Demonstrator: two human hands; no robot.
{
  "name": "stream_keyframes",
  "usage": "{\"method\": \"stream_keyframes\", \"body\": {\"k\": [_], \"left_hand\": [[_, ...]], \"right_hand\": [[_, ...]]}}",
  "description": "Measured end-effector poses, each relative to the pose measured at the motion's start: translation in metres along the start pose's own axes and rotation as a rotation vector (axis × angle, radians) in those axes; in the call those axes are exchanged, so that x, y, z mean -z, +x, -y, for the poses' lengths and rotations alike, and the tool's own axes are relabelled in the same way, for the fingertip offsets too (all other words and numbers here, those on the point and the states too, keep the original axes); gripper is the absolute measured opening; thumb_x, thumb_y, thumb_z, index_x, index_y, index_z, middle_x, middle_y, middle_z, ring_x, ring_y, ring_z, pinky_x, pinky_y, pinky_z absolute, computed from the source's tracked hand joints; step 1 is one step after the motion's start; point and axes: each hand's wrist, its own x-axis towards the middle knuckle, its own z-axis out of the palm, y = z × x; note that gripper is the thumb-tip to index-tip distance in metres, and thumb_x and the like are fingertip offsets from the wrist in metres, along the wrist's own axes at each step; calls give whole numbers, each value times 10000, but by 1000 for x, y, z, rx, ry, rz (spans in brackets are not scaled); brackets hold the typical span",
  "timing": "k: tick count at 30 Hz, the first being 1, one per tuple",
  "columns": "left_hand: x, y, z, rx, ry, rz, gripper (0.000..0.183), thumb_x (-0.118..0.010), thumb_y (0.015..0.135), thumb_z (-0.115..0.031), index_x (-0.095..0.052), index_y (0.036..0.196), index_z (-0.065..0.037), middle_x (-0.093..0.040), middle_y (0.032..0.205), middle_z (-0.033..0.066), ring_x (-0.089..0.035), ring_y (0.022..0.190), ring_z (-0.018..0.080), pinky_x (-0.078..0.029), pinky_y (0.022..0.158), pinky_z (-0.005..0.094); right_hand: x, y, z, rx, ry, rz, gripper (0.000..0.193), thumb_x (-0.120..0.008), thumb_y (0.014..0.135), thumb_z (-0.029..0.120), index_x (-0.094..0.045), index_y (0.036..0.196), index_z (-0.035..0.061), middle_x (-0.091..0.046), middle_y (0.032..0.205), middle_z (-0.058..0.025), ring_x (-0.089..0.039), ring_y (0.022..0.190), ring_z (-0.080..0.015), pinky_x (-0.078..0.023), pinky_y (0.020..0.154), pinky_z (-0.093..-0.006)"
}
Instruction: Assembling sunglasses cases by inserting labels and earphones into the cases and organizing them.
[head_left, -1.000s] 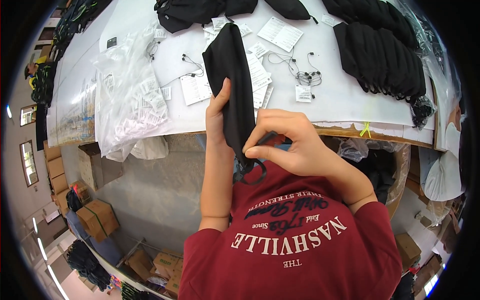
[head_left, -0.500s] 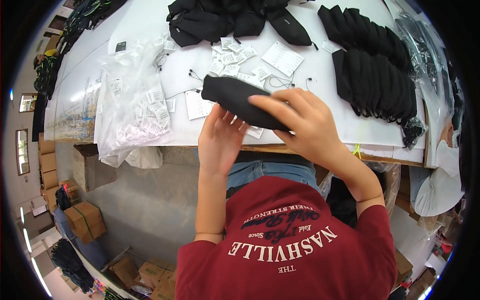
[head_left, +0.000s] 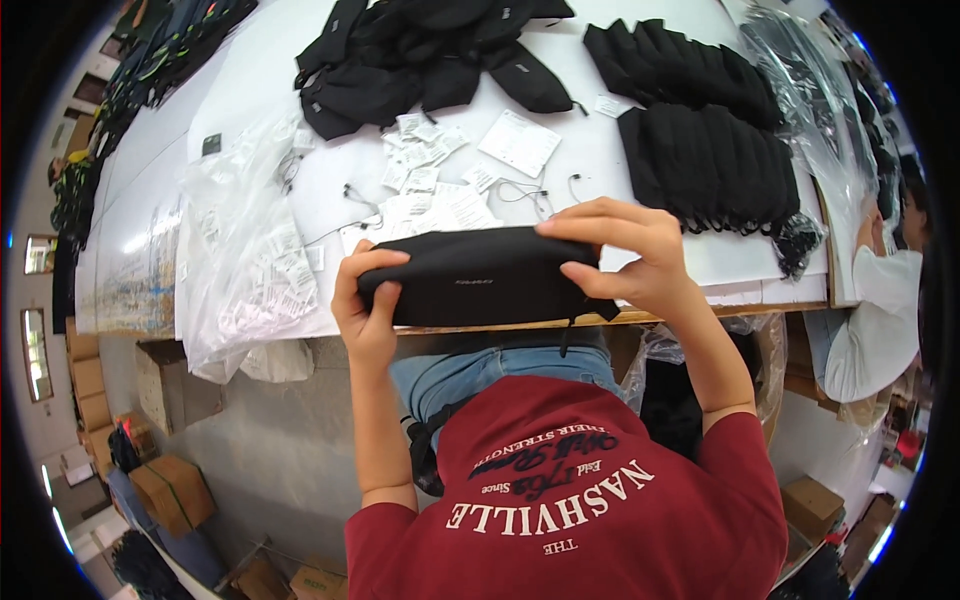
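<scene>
A long black fabric pouch [head_left: 480,285] is stretched level between my hands at the table's near edge, its small printed mark facing up. My left hand [head_left: 365,300] pinches its left end between thumb and fingers. At the other end, my right hand [head_left: 632,256] grips the upper right corner, thumb toward the front. A short dark cord hangs below the pouch near that end. Just beyond it, loose white labels [head_left: 420,150] and a white card [head_left: 520,143] lie on the white table [head_left: 240,60], beside thin black strings [head_left: 522,192].
Similar black pouches are heaped in a pile [head_left: 430,60] at the back. Two neat rows of them, a near row [head_left: 710,165] and a far row [head_left: 680,70], stand on the right. A clear plastic bag [head_left: 250,240] of labels overhangs the left front edge. Cardboard boxes [head_left: 172,495] sit on the floor.
The pouch has come nearer to me and turned from a slant to level, its printed side now showing. My left hand has shifted from beneath it to its left end.
</scene>
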Motion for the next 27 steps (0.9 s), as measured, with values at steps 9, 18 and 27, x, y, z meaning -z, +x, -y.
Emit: {"method": "stream_keyframes", "body": {"k": [9, 18, 27], "left_hand": [[-32, -9, 15, 188, -69, 249, 494, -521, 906, -218, -317, 1303, -5, -347, 1317, 107, -476, 988, 190, -358, 903, 311], [-13, -32, 50, 256, 490, 158, 562, -588, 850, -161, -341, 1341, -46, -351, 1325, 117, -427, 1021, 230, -357, 851, 332], [-10, -29, 58, 365, 598, 199, 562, -606, 827, -132, -356, 1322, -39, -371, 1310, 133, -385, 1066, 256, -345, 876, 349]], "right_hand": [[35, -31, -38, -472, 207, 103, 189, -671, 807, 104, -696, 986, 50, -683, 880, -45, -580, 668, -75, -473, 593, -201], [215, -114, -119, -522, -235, -1050, 245, -641, 845, 159, -678, 1080, 102, -666, 956, 8, -556, 698, -24, -444, 536, -179], [289, -168, -224, -592, -971, -1015, 234, -600, 800, 178, -677, 1015, 129, -641, 1035, -128, -595, 988, -298, -455, 863, -356]]}}
